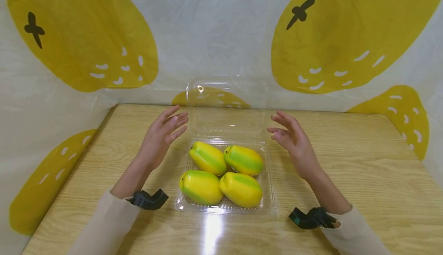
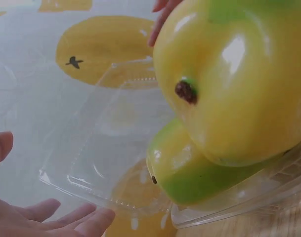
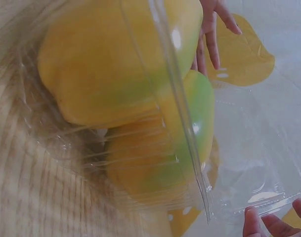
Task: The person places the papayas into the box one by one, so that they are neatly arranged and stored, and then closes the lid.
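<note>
A clear plastic clamshell box (image 1: 270, 205) sits on the wooden table with its lid (image 1: 226, 107) standing open at the back. Several yellow-green mangoes (image 1: 225, 174) fill its tray. My left hand (image 1: 164, 134) hovers beside the lid's left edge, fingers straight and holding nothing. My right hand (image 1: 290, 135) hovers at the lid's right edge, fingers relaxed and empty. In the left wrist view the mangoes (image 2: 229, 89) loom close, with the lid (image 2: 106, 143) behind and my left fingers (image 2: 66, 217) below. In the right wrist view the mangoes (image 3: 120, 74) show through the tray wall, with my right fingertips (image 3: 274, 222) low.
The wooden table (image 1: 363, 162) spreads wide to both sides of the box. A white cloth with large yellow lemon prints (image 1: 79, 32) hangs behind and along the left. A black wrist mount sits on each forearm (image 1: 149, 200).
</note>
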The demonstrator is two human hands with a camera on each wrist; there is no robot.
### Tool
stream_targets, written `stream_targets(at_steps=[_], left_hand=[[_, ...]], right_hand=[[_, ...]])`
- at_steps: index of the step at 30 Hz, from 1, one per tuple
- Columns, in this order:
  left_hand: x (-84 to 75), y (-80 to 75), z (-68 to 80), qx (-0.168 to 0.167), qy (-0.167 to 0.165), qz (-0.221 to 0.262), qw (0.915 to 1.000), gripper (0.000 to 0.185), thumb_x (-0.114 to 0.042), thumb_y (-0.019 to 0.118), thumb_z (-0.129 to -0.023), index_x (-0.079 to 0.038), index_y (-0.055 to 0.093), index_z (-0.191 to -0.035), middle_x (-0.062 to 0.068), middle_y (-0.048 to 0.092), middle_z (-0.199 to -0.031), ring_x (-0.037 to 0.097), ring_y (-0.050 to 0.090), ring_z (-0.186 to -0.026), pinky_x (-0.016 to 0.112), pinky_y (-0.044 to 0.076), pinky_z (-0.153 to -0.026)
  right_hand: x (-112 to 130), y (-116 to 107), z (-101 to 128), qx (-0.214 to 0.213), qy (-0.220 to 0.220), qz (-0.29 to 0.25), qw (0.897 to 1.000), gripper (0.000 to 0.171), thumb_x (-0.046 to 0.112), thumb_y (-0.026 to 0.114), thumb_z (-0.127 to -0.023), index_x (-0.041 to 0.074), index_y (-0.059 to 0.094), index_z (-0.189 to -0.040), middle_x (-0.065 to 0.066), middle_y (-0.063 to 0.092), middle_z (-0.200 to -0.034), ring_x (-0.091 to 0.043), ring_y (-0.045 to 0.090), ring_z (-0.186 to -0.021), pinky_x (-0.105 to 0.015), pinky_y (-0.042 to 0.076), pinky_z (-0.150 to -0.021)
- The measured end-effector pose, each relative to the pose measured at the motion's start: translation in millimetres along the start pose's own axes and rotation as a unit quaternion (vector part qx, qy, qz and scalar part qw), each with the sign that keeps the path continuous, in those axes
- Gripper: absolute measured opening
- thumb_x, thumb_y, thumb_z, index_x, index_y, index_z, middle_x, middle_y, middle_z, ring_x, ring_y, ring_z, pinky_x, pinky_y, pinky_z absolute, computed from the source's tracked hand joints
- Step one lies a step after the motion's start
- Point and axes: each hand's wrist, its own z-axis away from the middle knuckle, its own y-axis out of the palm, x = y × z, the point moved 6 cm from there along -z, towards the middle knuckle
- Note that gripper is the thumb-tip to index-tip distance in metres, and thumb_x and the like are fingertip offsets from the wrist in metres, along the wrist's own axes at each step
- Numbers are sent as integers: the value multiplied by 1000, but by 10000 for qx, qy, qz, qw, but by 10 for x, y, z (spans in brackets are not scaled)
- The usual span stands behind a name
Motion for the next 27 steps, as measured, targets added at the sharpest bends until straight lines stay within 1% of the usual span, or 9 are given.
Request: stream_targets(at_steps=[3,6,10,14,19,22,26,27], left_hand=[[-25,21,27,31,20,-33,10000,53,-20,45,-94,0,22,-137,27,29,-135,35,31,-124,43,25,-101],[-46,41,50,59,60,-177,9998,52,-14,45,-94,1,21,-138,25,31,-133,32,34,-123,41,26,-101],[-51,62,72,34,32,-695,9976,52,-14,47,-92,-4,24,-138,20,34,-133,28,35,-123,40,27,-101],[-35,63,78,-36,-52,-1111,9938,53,-21,50,-91,-9,26,-138,13,35,-133,26,35,-124,38,29,-100],[-37,72,76,-43,-14,-1083,9941,54,-20,49,-92,-9,25,-139,16,32,-134,23,37,-122,36,29,-100],[-45,77,92,30,-2,-1243,9922,53,-20,49,-92,-13,26,-139,16,31,-135,23,35,-124,38,28,-101],[-65,84,133,200,-33,-1630,9864,55,-21,49,-92,-19,23,-141,12,31,-137,23,31,-126,43,26,-101],[-72,90,144,253,-50,-1650,9860,56,-20,49,-92,-19,22,-141,11,30,-138,23,30,-127,44,25,-101]], right_hand=[[47,25,28,60,-156,-93,9998,52,3,44,-92,11,25,-139,-16,33,-132,-39,43,-110,-22,40,-89],[85,40,48,114,-218,-46,9997,55,1,44,-91,12,21,-141,-17,31,-132,-39,44,-110,-22,41,-88],[104,51,61,153,-128,82,9998,59,2,45,-91,17,19,-142,-18,29,-133,-36,44,-111,-21,41,-87],[129,67,66,211,-167,86,9996,61,1,44,-91,18,17,-142,-19,27,-133,-35,43,-113,-22,41,-88],[149,78,79,243,-358,37,9991,64,-3,44,-90,14,13,-143,-22,26,-131,-38,41,-113,-22,42,-87],[143,86,91,272,-437,2,9987,66,-4,44,-89,13,12,-143,-22,26,-130,-42,39,-113,-22,41,-88],[139,93,105,314,-514,63,9982,69,-7,45,-87,15,12,-144,-18,29,-128,-42,39,-113,-23,39,-91],[142,95,109,325,-532,85,9980,69,-7,46,-87,15,12,-144,-18,29,-128,-42,39,-113,-24,38,-92]])
